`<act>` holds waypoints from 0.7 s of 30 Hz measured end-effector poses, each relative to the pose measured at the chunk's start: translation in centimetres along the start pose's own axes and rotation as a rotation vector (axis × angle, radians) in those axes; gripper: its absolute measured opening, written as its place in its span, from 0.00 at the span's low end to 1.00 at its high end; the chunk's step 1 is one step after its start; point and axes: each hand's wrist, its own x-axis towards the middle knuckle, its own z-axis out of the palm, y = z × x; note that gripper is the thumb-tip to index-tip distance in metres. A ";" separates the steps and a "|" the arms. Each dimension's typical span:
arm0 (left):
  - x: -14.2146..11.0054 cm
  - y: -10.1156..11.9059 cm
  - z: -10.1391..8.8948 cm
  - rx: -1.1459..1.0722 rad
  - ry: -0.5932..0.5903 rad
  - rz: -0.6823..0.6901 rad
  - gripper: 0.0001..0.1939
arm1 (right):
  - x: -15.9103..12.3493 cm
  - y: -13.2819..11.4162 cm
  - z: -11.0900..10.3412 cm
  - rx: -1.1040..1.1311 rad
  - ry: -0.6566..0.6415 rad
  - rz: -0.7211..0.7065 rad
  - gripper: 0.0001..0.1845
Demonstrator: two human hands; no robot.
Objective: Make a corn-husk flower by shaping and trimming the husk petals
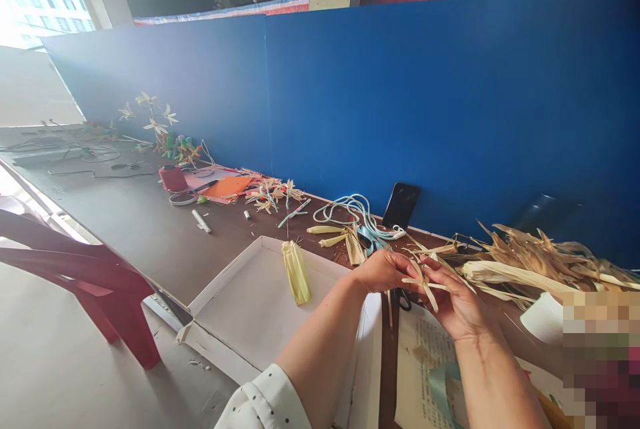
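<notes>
Close together over the table, both hands hold a pale corn-husk flower with narrow, pointed petals. My left hand is closed, its fingertips pinching the flower from the left. From the other side my right hand grips it between thumb and fingers. Black scissors lie partly hidden just below the hands. A printed sheet is under my right forearm, with a pale green ribbon on it. A folded yellow-green husk piece rests in the white box lid left of my arms.
Dry corn husks are heaped on the right, near a white roll. A phone leans against the blue partition, beside a light blue cord. Finished husk flowers stand far left. A red plastic chair is at the left edge.
</notes>
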 end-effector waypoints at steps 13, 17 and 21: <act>0.8 -0.1 -0.6 -0.140 0.639 0.239 0.20 | 0.7 0.2 -0.2 0.213 0.039 0.033 0.15; 1.2 -0.7 -1.4 -0.093 0.865 0.269 0.15 | 0.6 0.9 0.5 0.070 0.031 0.014 0.14; 1.3 -0.7 -1.5 -0.040 0.966 0.296 0.12 | 0.6 1.3 0.9 -0.028 0.011 0.013 0.10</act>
